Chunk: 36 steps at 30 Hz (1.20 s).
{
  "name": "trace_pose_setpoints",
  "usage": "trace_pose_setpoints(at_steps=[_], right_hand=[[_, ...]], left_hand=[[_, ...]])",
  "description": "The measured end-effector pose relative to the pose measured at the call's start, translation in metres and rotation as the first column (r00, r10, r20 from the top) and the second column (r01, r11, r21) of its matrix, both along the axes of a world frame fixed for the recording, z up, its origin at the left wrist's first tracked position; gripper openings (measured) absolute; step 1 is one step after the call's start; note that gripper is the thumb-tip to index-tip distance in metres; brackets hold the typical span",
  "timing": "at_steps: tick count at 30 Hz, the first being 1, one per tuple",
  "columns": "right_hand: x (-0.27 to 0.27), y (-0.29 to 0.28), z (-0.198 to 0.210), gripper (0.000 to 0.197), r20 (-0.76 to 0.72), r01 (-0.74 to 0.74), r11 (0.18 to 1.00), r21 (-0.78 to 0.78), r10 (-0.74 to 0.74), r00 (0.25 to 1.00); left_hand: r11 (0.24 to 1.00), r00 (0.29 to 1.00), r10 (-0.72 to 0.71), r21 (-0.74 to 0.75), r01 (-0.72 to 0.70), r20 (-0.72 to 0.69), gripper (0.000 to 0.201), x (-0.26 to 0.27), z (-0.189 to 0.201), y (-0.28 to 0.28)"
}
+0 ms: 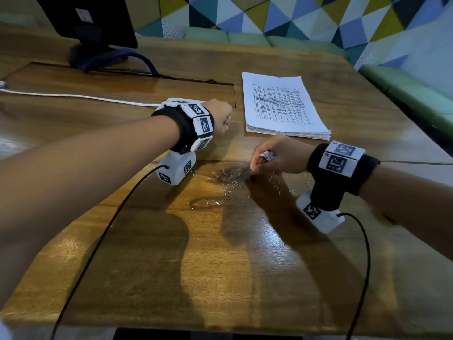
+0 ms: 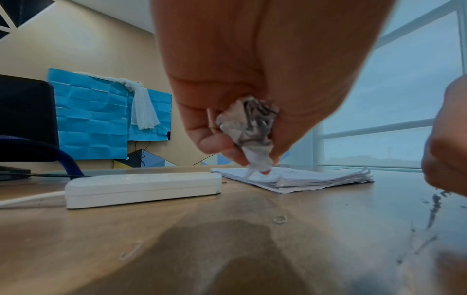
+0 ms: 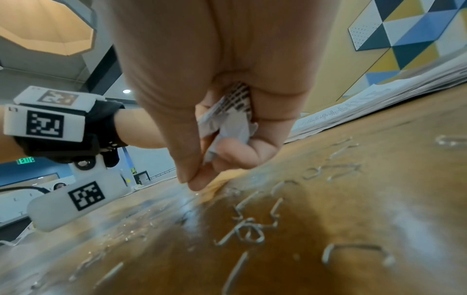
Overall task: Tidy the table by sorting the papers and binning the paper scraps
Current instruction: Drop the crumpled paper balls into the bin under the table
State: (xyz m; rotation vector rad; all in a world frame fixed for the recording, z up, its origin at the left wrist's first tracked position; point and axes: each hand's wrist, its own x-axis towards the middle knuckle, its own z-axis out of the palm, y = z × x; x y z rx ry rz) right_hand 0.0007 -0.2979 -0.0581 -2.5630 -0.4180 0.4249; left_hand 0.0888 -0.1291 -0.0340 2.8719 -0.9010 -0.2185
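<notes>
A squared stack of printed papers point(image 1: 284, 107) lies flat on the wooden table point(image 1: 220, 253), at the far right of centre. My left hand point(image 1: 224, 119) hovers just left of the stack, fingers curled round a crumpled paper scrap point(image 2: 248, 129). My right hand point(image 1: 266, 159) is below the stack's near edge, gripping a folded printed scrap point(image 1: 268, 155), also seen as the folded scrap point(image 3: 230, 117) in the right wrist view. Its thumb and forefinger tips point(image 3: 192, 177) pinch together just above the table among loose staples point(image 1: 230, 185). The papers point(image 2: 303, 178) show beyond the left hand.
Several bent staples point(image 3: 250, 233) are scattered over the table between my hands. A white power strip point(image 2: 142, 188) with a white cable point(image 1: 73, 96) lies at the left. A dark monitor point(image 1: 85, 23) and its stand sit at the back left. Green bench cushions point(image 1: 404, 92) line the right side.
</notes>
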Motion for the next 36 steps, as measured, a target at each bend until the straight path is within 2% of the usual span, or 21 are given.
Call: trace_pose_setpoints(at_steps=[5, 10, 19, 23, 26, 31, 36], right_hand=[[-0.017, -0.003, 0.012, 0.013, 0.017, 0.034, 0.998, 0.054, -0.035, 0.999], [-0.048, -0.016, 0.02, 0.012, 0.051, 0.104, 0.987, 0.122, -0.111, 0.993], [-0.12, -0.045, 0.026, 0.013, 0.069, 0.229, 0.935, 0.271, -0.256, 0.964], [-0.155, -0.06, 0.027, 0.011, 0.129, 0.262, 0.921, 0.287, -0.308, 0.943], [-0.183, -0.075, 0.025, 0.012, 0.12, 0.305, 0.909, 0.283, -0.349, 0.929], [-0.231, -0.098, 0.017, 0.006, 0.077, 0.396, 0.883, 0.254, -0.426, 0.901], [-0.281, -0.114, 0.006, 0.007, -0.02, 0.425, 0.898, 0.113, -0.425, 0.905]], left_hand=[[0.994, 0.998, -0.021, -0.104, 0.027, 0.059, 0.011, -0.021, 0.007, 0.009], [0.974, 0.997, -0.069, -0.212, 0.077, 0.044, 0.017, -0.045, 0.017, 0.015], [0.956, 0.982, -0.19, -0.227, 0.188, 0.016, 0.017, -0.101, 0.028, -0.002], [0.929, 0.964, -0.264, -0.275, 0.249, -0.019, 0.014, -0.133, 0.028, -0.024], [0.883, 0.935, -0.353, -0.344, 0.32, -0.035, 0.011, -0.161, 0.026, -0.047], [0.812, 0.862, -0.504, -0.376, 0.447, -0.064, 0.01, -0.2, 0.013, -0.086], [0.738, 0.782, -0.609, -0.456, 0.497, -0.132, 0.012, -0.231, -0.005, -0.122]])
